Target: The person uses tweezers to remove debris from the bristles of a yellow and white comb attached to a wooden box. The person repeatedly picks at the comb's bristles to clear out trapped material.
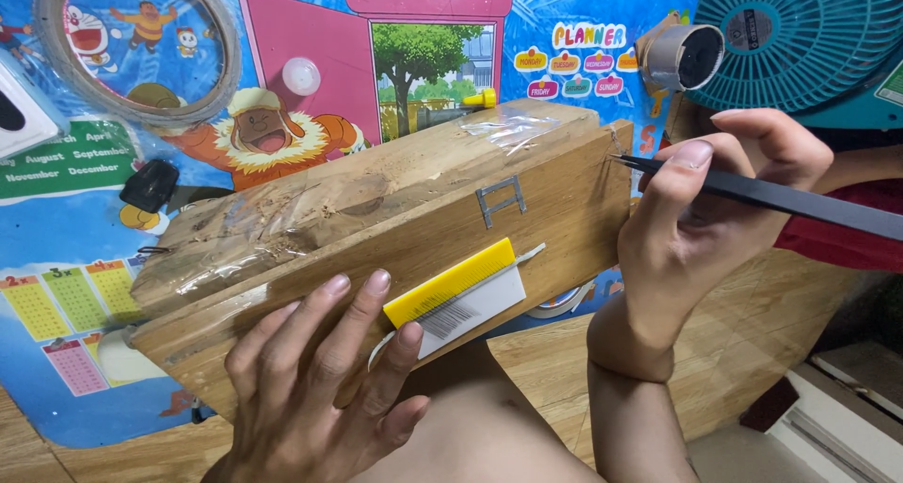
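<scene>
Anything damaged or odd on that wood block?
Yes. The wood block has a rough, chipped top face patched with wrinkled clear tape, and bent staples stick out of its front. Left hand steadies it.

The black tool (781,199) ran off the picture's right edge, its far end unseen. The left hand (320,380) covered the wooden block's (395,210) lower left corner. The teal fan (809,31) was cropped at the top right, the tape ring (141,50) at the top.
</scene>
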